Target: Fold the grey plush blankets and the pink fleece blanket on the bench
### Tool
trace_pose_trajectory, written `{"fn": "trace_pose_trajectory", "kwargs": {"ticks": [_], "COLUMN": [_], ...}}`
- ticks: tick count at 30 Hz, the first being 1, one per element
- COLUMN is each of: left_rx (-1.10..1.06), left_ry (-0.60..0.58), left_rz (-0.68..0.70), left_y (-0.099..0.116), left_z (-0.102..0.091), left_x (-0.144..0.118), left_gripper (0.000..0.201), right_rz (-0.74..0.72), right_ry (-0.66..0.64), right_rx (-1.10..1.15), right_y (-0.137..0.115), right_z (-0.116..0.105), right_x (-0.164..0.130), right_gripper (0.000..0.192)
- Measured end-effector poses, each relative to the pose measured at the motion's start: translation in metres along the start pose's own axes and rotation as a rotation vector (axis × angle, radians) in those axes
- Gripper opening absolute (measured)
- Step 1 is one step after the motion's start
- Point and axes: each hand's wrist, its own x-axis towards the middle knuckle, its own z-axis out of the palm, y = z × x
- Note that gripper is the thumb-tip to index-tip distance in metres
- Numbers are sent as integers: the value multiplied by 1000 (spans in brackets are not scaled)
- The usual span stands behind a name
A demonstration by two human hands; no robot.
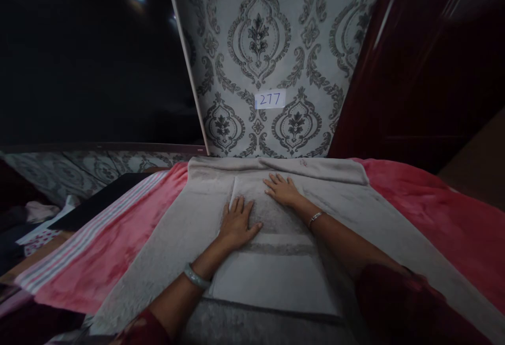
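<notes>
Both your hands lie flat with fingers spread, clamped on nothing: your left hand (236, 222) at 7 o'clock and your right hand (282, 189) at 1 o'clock on the folded grey towel (272, 250), which rests on the pink blanket (130, 229) over the bed. You look to be mid-fold, pressing the layer smooth. No containers show.

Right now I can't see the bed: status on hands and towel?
Left hand and right hand flat, open. Both on folded grey terry towel, over pink fleece blanket. Nothing on it.
</notes>
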Motion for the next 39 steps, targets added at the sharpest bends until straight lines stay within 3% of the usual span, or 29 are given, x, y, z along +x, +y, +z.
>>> {"fn": "trace_pose_trajectory", "kwargs": {"ticks": [4,7,10,13,19,25,29,32,36,39], "left_rx": [-83,-37,19,39,48,-1,-32,-48,-32,-27], "left_ry": [9,14,-59,-66,-70,-63,-67,-143,-138,-85], "left_rz": [-5,24,2,-17,-10,-4,7,-8,13,238], "left_y": [-7,-13,-19,-27,-35,-38,-38,-35,-22,-7], "left_z": [-25,-31,-15,7,16,17,13,-3,-23,-18], "left_x": [33,70,94,100,102,105,108,108,77,28], "left_gripper": [58,56,59,62,66,66,66,65,63,63], "right_rz": [-142,-184,-89,-7,218,236,252,272,276,140], "right_ry": [112,99,53,66,49,121,90,33,57,119], "right_rx": [10,22,40,61,86,130,157,174,170,127], "right_y": [-16,-20,-14,1,42,59,60,58,36,5], "right_z": [-4,1,10,18,30,46,38,21,5,11], "right_x": [-15,-21,-20,-17,-16,-15,-13,-21,-65,-111], "right_gripper": [53,53,55,57,59,59,59,60,61,62]}}
